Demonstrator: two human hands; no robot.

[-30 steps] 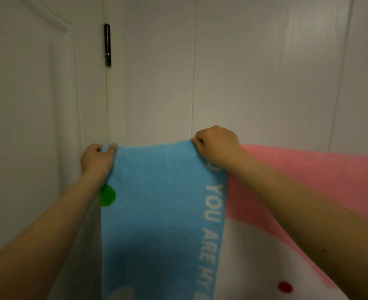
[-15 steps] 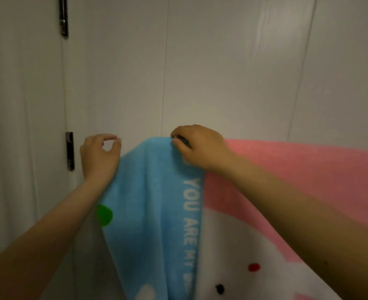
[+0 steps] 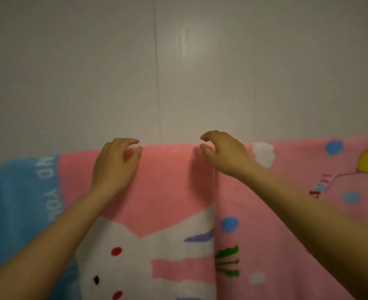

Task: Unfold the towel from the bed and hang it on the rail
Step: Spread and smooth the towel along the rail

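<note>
A pink towel (image 3: 170, 182) with a blue side band, white lettering, a white rabbit and a yellow balloon hangs spread out in front of the wall. Its top edge runs across the view; the rail under it is hidden. My left hand (image 3: 115, 165) hovers at the top edge with loosely curled fingers and holds nothing that I can see. My right hand (image 3: 224, 154) is at the top edge a little to the right, fingers also loosely curled, apart from the cloth. A vertical fold (image 3: 215, 213) runs down the towel below my right hand.
A plain pale panelled wall (image 3: 200, 61) fills the upper half, with a thin vertical seam (image 3: 157, 72) left of centre.
Both hands let go of the blue end and moved right to the pink middle of the top edge. The view turned right, so the door hinge is out of sight.
</note>
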